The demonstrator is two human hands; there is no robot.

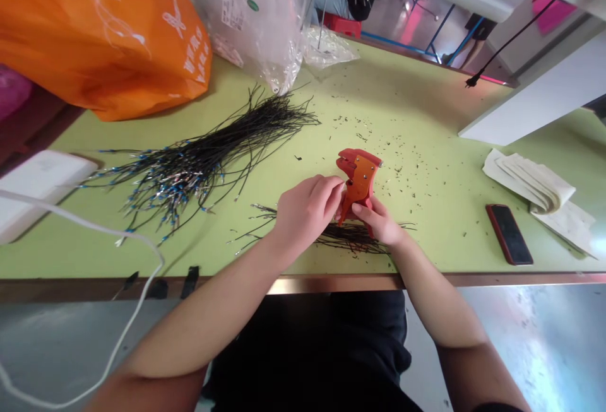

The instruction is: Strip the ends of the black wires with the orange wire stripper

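Note:
My right hand point(379, 221) is wrapped round the handles of a red and orange wire stripper point(364, 175), held upright with its jaws toward the left. Close beside the tool, my left hand point(307, 207) is closed in a pinch, fingertips near its jaw side. What those fingers hold, if anything, is too small to make out. Under both hands lies a small bundle of black wires point(357, 238), partly hidden. A larger bundle of black wires point(246, 131) with blue and metal ends spreads over the table to the left.
Small black scraps point(398, 147) dot the green table point(407, 90). To the right are a phone point(509, 234) and folded cloth or paper point(530, 182). An orange bag point(108, 33) and clear plastic bags point(255, 14) stand back left. A white cable point(142, 305) crosses the left edge.

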